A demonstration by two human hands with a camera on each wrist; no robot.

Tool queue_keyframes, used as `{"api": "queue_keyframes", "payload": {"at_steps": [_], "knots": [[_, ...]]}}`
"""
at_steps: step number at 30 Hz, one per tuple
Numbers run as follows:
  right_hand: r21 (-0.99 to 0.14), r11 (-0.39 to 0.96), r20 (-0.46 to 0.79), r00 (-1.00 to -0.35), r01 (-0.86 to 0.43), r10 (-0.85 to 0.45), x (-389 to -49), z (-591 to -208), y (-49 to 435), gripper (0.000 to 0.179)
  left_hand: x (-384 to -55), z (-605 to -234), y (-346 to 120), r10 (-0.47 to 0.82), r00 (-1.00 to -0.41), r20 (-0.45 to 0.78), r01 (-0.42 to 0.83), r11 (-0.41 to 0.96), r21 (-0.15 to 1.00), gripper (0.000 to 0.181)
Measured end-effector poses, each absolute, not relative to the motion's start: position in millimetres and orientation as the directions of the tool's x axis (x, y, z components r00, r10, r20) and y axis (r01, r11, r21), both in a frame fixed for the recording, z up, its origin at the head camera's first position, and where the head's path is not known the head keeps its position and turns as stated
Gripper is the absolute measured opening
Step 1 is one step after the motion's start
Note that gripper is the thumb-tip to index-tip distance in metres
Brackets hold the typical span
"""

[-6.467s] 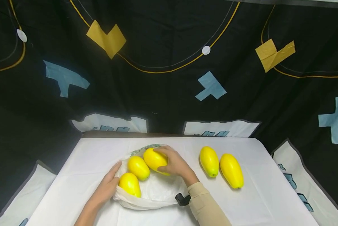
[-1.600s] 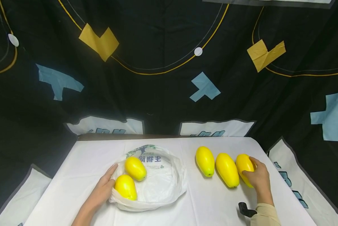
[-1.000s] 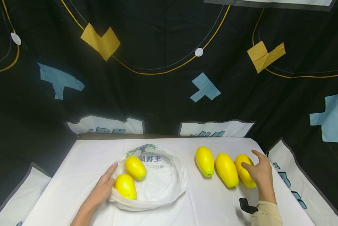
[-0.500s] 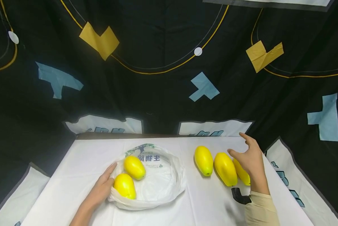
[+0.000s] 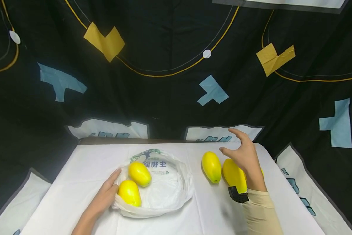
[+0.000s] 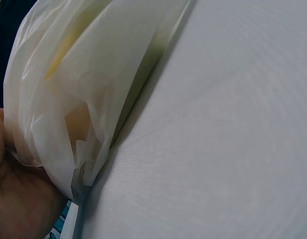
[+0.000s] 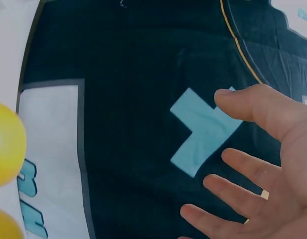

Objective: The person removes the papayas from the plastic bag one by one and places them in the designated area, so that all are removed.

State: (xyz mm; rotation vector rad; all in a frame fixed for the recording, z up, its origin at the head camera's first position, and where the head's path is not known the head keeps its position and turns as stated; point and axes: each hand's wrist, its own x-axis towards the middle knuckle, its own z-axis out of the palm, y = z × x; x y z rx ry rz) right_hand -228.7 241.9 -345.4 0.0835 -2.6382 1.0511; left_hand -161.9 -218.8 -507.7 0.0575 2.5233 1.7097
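A white plastic bag point(image 5: 167, 209) lies with its mouth spread wide at the table's centre-left, two yellow papayas point(image 5: 139, 174) inside it. My left hand point(image 5: 104, 195) grips the bag's left rim beside the nearer papaya point(image 5: 129, 193); in the left wrist view the plastic point(image 6: 93, 89) covers most of its fingers. Raised above the papayas on the right, my right hand point(image 5: 243, 155) holds nothing, its thumb and fingers spread apart. Below it rest a papaya point(image 5: 211, 167), a second papaya point(image 5: 233, 174) partly covered by the wrist, and a third almost wholly hidden behind the forearm.
A white cloth covers the table point(image 5: 164, 227). Behind it hangs a black curtain point(image 5: 164, 104) with blue and gold patches. A black wrist-worn device point(image 5: 237, 195) sits at the right sleeve point(image 5: 261, 209).
A third papaya went from the bag to the right end of the row. My right hand released it, then rose and moved left. The left hand stays on the bag's rim.
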Motion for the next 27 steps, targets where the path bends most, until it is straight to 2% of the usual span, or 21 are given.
{"api": "queue_keyframes", "payload": {"at_steps": [10, 27], "knots": [[-0.615, 0.712, 0.401, -0.912, -0.338, -0.086, -234.8, -337.8, 214.6, 0.072, -162.4, -509.7, -220.3, 0.087, -0.995, -0.055, -0.018, 0.379, 0.925, 0.059], [-0.606, 0.628, 0.434, -0.864, -0.489, -0.254, -246.2, -339.6, 164.6, 0.074, -161.7, -508.5, -219.8, 0.080, -0.994, -0.070, -0.036, 0.371, 0.928, 0.059]]}}
